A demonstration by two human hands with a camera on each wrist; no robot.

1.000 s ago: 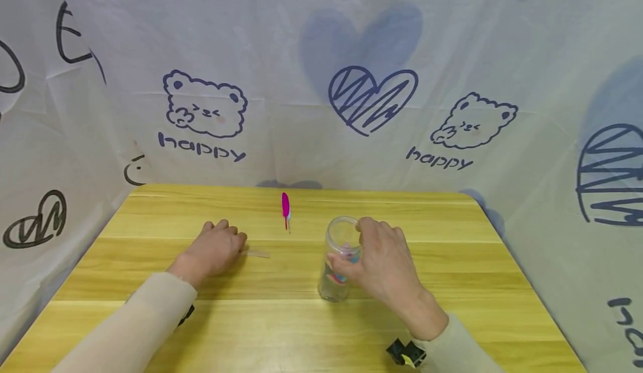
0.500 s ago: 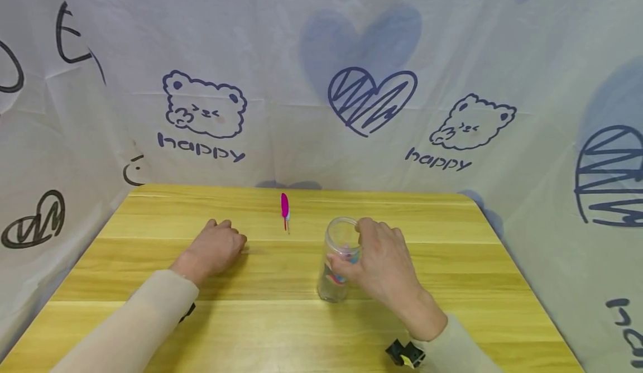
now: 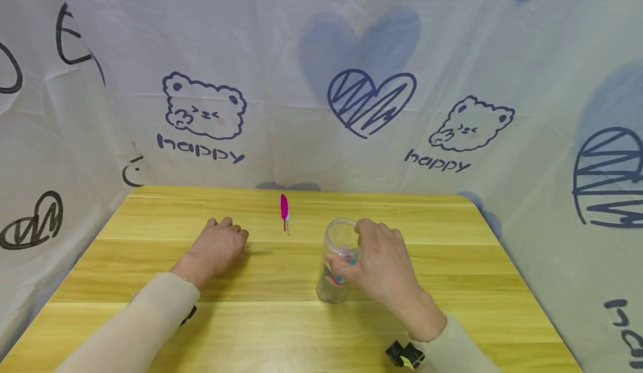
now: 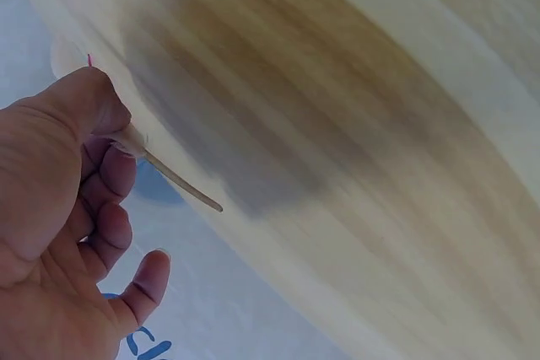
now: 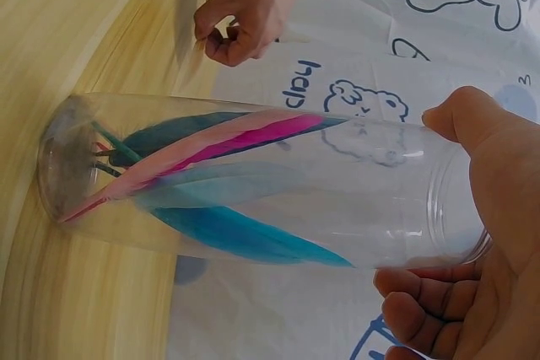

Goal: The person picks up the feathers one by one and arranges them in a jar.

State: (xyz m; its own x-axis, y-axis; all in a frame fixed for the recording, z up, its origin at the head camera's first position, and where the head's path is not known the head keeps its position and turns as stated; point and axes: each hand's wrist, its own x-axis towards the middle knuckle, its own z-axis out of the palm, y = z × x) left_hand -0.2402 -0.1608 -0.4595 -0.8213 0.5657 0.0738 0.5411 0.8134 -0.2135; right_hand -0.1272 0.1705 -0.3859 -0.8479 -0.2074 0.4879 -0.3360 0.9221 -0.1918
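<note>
My left hand [image 3: 218, 253] is low over the wooden table, left of the jar. In the left wrist view, its thumb and index finger pinch a feather, whose brown quill [image 4: 186, 181] sticks out past the fingertips with pale fluff at its base. The rest of that feather is hidden by the hand. My right hand [image 3: 389, 264] grips a clear jar [image 5: 380, 200] near its open rim. The jar stands upright on the table. Inside it lean several feathers, among them a pink and magenta one [image 5: 202, 153] and a bright blue one [image 5: 253, 238].
A magenta feather [image 3: 284, 208] lies at the back of the table [image 3: 271, 334], with a whitish feather [image 3: 288, 216] partly under or beside it. Behind the table hangs a pale cloth [image 3: 281, 71] printed with bears and hearts.
The pale strip at my left fingertips showed plainly on the table a second ago and is now faint and shorter. My right hand and the jar have stayed in place.
</note>
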